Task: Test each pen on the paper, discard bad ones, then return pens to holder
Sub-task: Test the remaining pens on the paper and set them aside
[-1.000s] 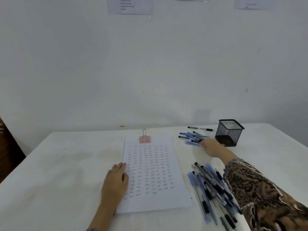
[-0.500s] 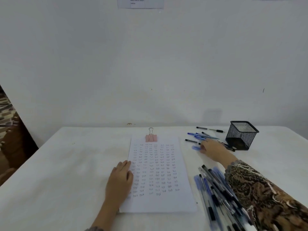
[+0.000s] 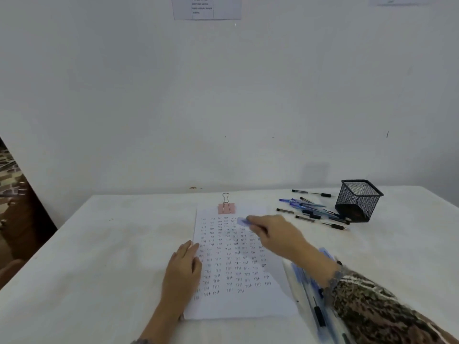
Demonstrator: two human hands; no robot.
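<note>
A white paper [image 3: 238, 304] covered in small "Test" marks lies on the table, clipped at the top by a pink binder clip [image 3: 226, 207]. My left hand [image 3: 182, 269] rests flat on the paper's left edge. My right hand [image 3: 275, 234] holds a blue pen [image 3: 243, 222] over the upper right of the paper; its blue end sticks out to the left, blurred. A black mesh holder [image 3: 357, 199] stands at the far right with no pens showing in it. Several pens [image 3: 310, 209] lie scattered to its left. Another pile of pens [image 3: 313, 291] lies right of the paper, partly under my right forearm.
The table [image 3: 99, 256] has a white cloth and reaches to a white wall. Printed sheets [image 3: 206, 7] are stuck high on the wall. A brown patterned surface [image 3: 12, 194] shows past the table's left edge.
My right hand left the scattered pens by the holder and moved left over the paper with a blue pen in its fingers. The left hand stayed on the paper.
</note>
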